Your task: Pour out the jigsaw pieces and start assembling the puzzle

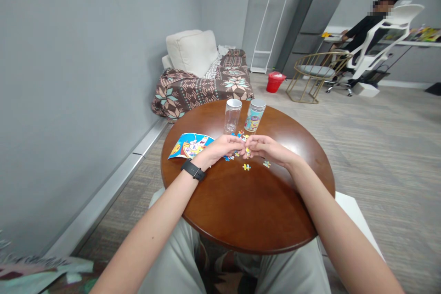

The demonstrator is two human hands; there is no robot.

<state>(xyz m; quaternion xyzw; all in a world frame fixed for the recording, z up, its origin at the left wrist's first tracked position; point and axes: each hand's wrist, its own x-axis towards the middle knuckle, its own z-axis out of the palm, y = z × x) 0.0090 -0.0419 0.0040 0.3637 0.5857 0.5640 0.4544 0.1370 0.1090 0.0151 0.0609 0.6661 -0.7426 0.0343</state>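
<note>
Over a pile of jigsaw puzzle pieces [240,135] on the round brown table [248,211], my two hands meet at the fingertips. My right hand [267,148] is closed, with a yellowish jigsaw piece [247,151] at its fingers. My left hand [224,145], with a black watch [193,169] on the wrist, has its fingers curled together; what they hold is hidden. Nearer me lie a loose yellow piece [246,167] and a greenish piece [267,164]. Left of the pile is a colourful picture sheet [191,145], partly behind my left hand.
Behind the pile stand a clear jar [232,117] with a silver lid and a printed jar [254,117]. Beyond the table are a sofa [206,82] with a patterned cover, a red bin [275,82] and a gold-framed chair [315,72]. A person [365,32] sits at the far right.
</note>
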